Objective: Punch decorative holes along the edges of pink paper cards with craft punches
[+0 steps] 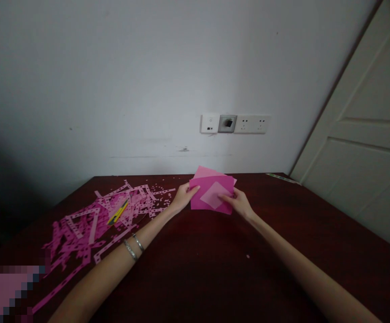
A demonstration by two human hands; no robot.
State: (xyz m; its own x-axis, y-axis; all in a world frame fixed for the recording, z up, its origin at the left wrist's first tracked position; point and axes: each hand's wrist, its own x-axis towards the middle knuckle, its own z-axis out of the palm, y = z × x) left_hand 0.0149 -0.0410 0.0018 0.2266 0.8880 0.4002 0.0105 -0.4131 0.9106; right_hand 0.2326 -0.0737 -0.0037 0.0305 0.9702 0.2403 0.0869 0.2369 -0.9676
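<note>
Above the middle of the dark table, a bright pink sheet of paper (195, 200) is held up between my two hands. My left hand (184, 198) pinches its left edge, thumb in front. At its right edge, my right hand (241, 202) grips it with the thumb pressed over a smaller light pink paper square (214, 196), which lies turned like a diamond on the sheet's face. Behind the sheet, a paler pink paper (205, 172) sticks out at the top and right. Fingers behind the papers are hidden.
Pink paper strips with punched holes (80, 226) lie heaped on the table's left side, with a yellow utility knife (118, 212) on top. Small scraps (161, 202) are scattered nearby. A thin printed strip, perhaps a ruler (282, 178), lies at the back right. Wall sockets (250, 124) sit behind the table (195, 269).
</note>
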